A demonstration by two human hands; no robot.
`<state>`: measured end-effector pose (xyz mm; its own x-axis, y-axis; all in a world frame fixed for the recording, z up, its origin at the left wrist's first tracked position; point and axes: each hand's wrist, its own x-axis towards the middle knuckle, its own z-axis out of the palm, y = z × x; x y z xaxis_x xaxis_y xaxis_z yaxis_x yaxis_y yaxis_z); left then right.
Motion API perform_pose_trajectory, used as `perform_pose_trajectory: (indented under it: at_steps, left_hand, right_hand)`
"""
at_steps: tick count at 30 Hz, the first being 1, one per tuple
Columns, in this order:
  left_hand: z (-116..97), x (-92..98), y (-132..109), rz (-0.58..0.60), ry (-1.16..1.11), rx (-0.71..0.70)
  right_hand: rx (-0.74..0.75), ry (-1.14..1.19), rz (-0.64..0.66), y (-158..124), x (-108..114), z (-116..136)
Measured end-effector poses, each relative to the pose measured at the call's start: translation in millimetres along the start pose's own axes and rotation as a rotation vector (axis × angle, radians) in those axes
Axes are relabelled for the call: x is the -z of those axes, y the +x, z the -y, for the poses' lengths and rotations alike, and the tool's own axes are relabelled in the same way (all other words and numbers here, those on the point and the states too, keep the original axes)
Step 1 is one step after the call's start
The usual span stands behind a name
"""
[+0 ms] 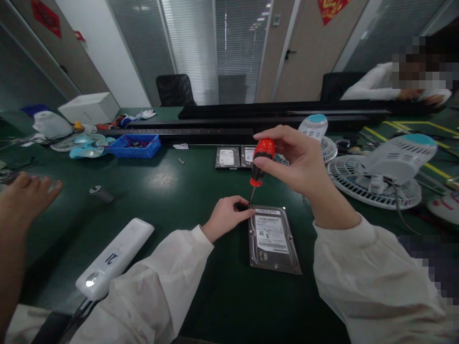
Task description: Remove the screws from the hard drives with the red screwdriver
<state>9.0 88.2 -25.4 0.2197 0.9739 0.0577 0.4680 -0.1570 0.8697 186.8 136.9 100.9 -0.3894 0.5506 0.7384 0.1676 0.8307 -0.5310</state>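
Note:
A hard drive lies label side up on the green table in front of me. My right hand grips a screwdriver with a red and black handle. The screwdriver stands nearly upright, its shaft pointing down at the drive's far left corner. At that same corner my left hand is closed, thumb over the drive's edge and fingers curled beside the shaft. The screwdriver's very tip is hard to make out. Two more hard drives, one of them in plain view, lie farther back, the other partly hidden behind the screwdriver.
White fans crowd the right. A white power bank marked 21 lies at left, near a grey cylinder. Another person's hand reaches in from the left edge. A blue bin and black bars stand behind.

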Motion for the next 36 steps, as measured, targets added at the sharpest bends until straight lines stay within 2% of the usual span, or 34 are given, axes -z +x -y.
perform_pose_trajectory:
  at_steps: [11,17,23,29,36]
  left_hand:
    - [1,0.2,1,0.001,0.002,-0.002]
    - [3,-1.0,1,-0.007,-0.007,-0.008]
    - [3,-1.0,1,-0.013,-0.007,-0.013]
    - [1,-0.6,1,-0.013,-0.006,-0.007]
    - [1,0.1,1,-0.003,0.018,-0.004]
  right_hand:
    - [0.062,-0.156,-0.075,0,-1,-4]
    - [0.110,-0.091,0.066,1,1,5]
    - [0.136,-0.110,0.008,1,1,-4]
    - [0.116,0.022,0.117,1,2,-2]
    - [0.088,-0.077,0.014,1,0,-8]
